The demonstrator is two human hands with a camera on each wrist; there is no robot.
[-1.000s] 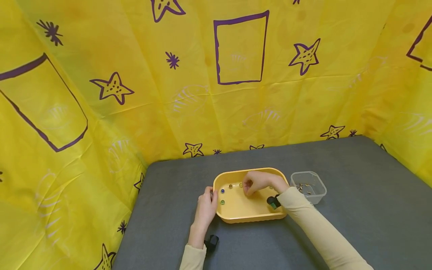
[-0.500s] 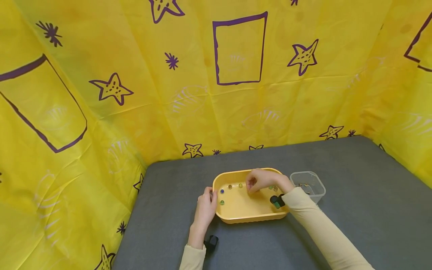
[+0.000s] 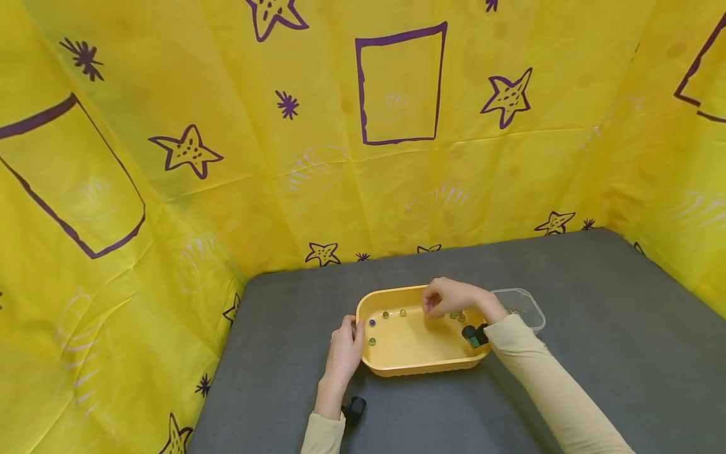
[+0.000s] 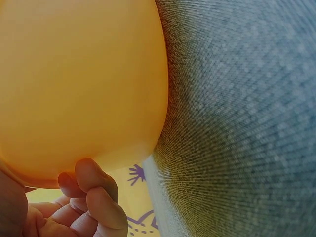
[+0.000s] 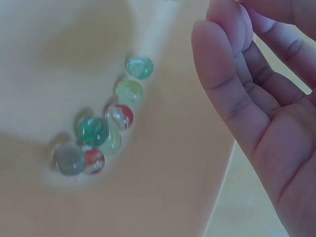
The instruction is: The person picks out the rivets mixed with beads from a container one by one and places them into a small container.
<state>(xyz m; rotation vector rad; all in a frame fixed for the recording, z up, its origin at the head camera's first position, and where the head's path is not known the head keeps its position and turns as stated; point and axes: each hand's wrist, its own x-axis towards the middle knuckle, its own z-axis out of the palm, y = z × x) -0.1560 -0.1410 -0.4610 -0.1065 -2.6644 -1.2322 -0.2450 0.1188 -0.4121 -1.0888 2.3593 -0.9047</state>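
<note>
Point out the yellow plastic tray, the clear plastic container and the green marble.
yellow plastic tray [image 3: 422, 369], head view, near rim.
clear plastic container [image 3: 524, 301], head view, top rim.
green marble [image 5: 93, 130], right wrist view, its middle, in the cluster of marbles.

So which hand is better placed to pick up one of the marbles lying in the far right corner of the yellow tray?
Probably the right hand. It hovers just above the marbles in that corner. The left hand grips the rim of the tray on the opposite side.
</note>
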